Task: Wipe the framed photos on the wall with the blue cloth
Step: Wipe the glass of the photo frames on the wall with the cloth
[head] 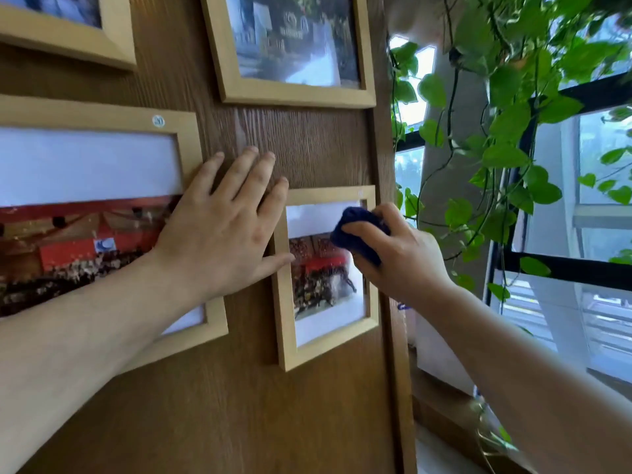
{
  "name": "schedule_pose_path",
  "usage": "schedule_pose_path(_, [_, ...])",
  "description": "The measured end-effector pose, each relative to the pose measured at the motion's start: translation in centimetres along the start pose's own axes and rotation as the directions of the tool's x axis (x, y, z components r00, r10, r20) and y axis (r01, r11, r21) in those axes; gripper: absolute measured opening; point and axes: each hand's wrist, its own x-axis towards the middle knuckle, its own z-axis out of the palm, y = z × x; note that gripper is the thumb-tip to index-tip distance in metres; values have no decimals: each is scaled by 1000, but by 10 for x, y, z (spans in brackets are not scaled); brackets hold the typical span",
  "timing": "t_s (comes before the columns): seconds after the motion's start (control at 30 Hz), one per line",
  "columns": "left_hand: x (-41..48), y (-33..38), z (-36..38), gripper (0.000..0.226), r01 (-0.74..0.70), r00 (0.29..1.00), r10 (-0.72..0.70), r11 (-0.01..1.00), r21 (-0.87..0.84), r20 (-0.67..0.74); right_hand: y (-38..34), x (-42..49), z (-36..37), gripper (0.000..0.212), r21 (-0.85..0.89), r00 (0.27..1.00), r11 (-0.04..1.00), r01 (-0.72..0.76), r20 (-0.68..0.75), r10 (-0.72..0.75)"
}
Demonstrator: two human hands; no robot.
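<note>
A: On small frame [326, 278], upper right glass: right hand [396, 251] clenched round balled blue cloth [359, 230]. Left hand [222, 227] open, flat on wall [307, 145], thumb touching frame edge.

B: Risk: hard sideways rubbing likely tilts or unhooks it.

Top-left frame [65, 29] — cropped; blue cloth [359, 234] mostly fist-hidden.

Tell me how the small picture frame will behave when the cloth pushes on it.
The small frame probably shifts or tilts easily: it looks light, thin wood. That may be why the left hand braces beside it. Its glass is likely smooth, so the blue cloth in the right hand should glide.
</note>
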Motion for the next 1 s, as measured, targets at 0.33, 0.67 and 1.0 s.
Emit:
schedule_pose_path(0.33, [63,-86,-46,83,149,976,-134,986,74,-173,-12,154,-35,36,134,983,991,4,-180,20])
schedule_pose_path(0.67, [105,-125,-63,109,319,948,-314,923,217,-59,-50,255,-42,41,176,963,984,2,-267,46])
schedule_pose_path(1.0, [108,-122,-53,114,325,940,-340,912,251,20,13,258,-30,36,21,961,982,-187,-204,187])
